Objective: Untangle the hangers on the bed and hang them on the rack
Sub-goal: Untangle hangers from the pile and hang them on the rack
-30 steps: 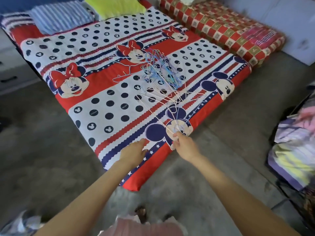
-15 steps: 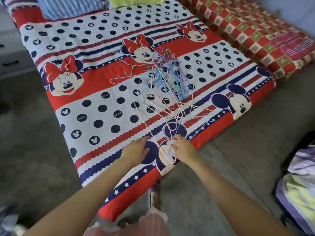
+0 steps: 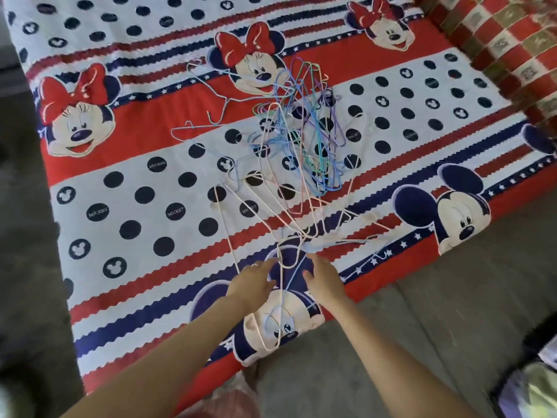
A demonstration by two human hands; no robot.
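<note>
Presently: left hand (image 3: pixel 253 282), fingers straight, reaching to the near white hangers (image 3: pixel 280 297), gripping nothing. Hanger tangle (image 3: pixel 301 140), pastel wire, heaped mid-bed (image 3: pixel 135 236), white ones trailing toward the near edge. Right hand (image 3: pixel 324 280), fingers loose, beside the same wires; hold none visible. Progress: nothing untangled, rack out of view, all hanging left. Against half a second back: camera nearer, both hands advanced up the bed.

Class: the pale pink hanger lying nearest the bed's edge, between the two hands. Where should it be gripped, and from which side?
Probably grip the pale pink hanger by its hook beside the left hand, coming from the bed's near edge: that end lies apart from the tangled pile.
</note>
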